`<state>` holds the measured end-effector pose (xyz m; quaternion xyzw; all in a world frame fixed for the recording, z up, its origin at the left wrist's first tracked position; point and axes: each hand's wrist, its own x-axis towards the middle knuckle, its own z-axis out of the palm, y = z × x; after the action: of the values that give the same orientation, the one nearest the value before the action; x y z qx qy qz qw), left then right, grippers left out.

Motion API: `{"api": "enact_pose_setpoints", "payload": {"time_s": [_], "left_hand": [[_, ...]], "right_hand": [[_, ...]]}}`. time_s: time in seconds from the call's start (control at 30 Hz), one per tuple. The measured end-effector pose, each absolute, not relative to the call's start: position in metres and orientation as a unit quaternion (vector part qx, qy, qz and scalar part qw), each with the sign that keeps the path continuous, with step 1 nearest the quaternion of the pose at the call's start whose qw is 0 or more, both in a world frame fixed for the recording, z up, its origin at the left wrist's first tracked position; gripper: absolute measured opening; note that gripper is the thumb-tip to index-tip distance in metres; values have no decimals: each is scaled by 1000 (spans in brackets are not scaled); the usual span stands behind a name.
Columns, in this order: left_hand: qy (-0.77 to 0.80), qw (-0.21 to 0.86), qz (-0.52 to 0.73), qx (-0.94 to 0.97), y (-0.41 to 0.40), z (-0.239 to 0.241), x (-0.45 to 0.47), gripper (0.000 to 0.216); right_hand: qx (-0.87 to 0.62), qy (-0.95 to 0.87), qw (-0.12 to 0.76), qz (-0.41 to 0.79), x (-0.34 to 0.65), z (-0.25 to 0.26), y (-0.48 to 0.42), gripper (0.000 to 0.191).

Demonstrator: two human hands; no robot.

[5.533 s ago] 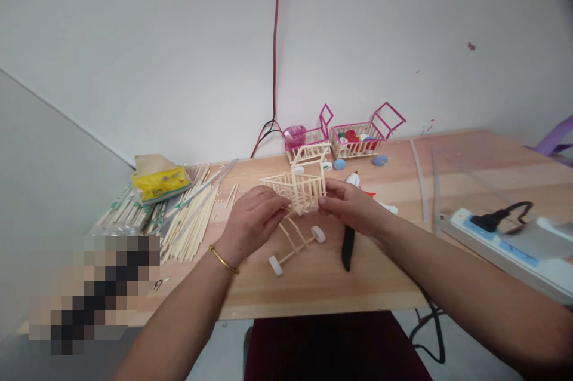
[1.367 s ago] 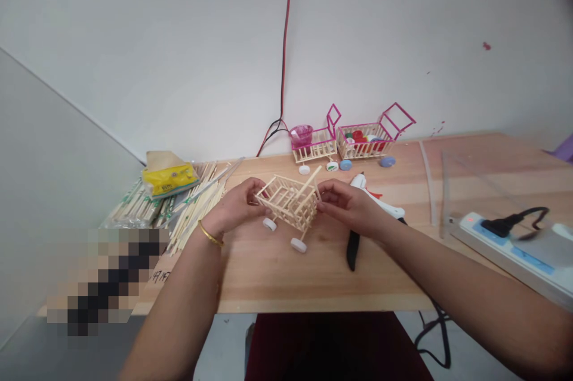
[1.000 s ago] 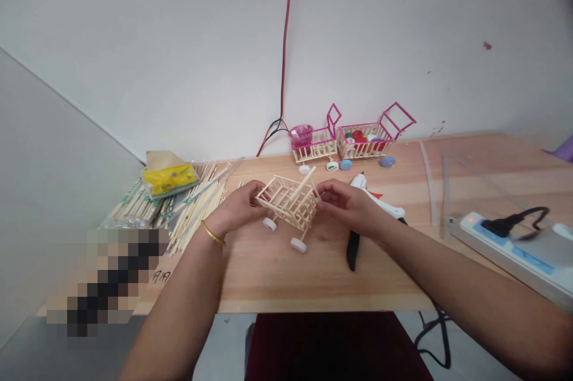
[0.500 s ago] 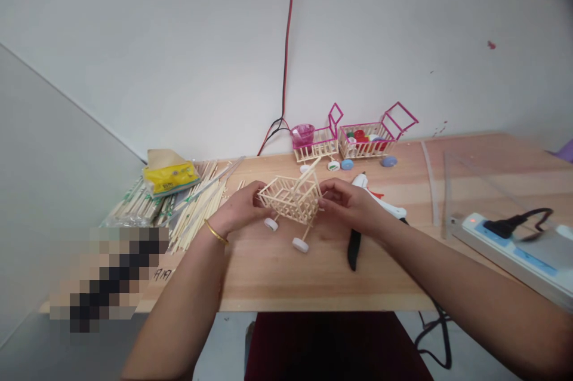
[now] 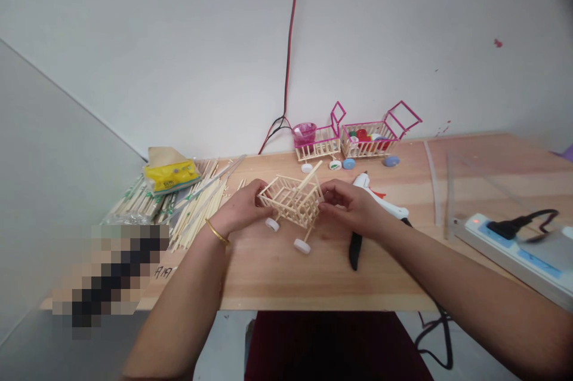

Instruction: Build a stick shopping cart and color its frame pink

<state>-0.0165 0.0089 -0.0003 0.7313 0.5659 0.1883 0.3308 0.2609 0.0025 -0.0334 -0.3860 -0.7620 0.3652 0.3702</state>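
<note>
Between my hands is a small model shopping cart point(image 5: 292, 199) made of thin wooden sticks, with white bottle-cap wheels point(image 5: 302, 246) and a stick handle slanting up. My left hand point(image 5: 246, 206) grips its left end, thumb in front and fingers behind. On the other side, my right hand point(image 5: 347, 205) holds the right end near the handle, its fingertips partly hidden by the sticks. The cart is slightly tilted. A white glue gun point(image 5: 387, 206) with a black grip lies just beyond my right hand, partly covered by the forearm.
Two finished-looking carts with pink trim point(image 5: 317, 145) stand at the back by the wall. Loose wooden sticks point(image 5: 201, 211) and a yellow packet point(image 5: 172, 176) lie at left. A power strip point(image 5: 514, 249) with a black plug sits at right.
The cart and both hands keep nearly the same pose. The whole view has shifted very slightly.
</note>
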Motion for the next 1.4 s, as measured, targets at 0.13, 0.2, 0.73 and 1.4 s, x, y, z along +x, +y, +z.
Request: {"api": "enact_pose_setpoints", "payload": {"time_s": [0.13, 0.2, 0.73, 1.4], "left_hand": [[565, 332, 183, 733, 9, -1, -18, 43], [564, 336, 177, 733, 10, -1, -19, 45], [503, 482, 214, 685, 12, -6, -26, 71], [418, 636, 217, 611, 14, -11, -14, 87]], "right_hand": [[-387, -767, 367, 357, 261, -33, 2, 23], [-387, -761, 364, 374, 261, -35, 3, 23], [-487, -752, 270, 353, 273, -30, 1, 73], [-458, -603, 345, 554, 272, -50, 13, 68]]}}
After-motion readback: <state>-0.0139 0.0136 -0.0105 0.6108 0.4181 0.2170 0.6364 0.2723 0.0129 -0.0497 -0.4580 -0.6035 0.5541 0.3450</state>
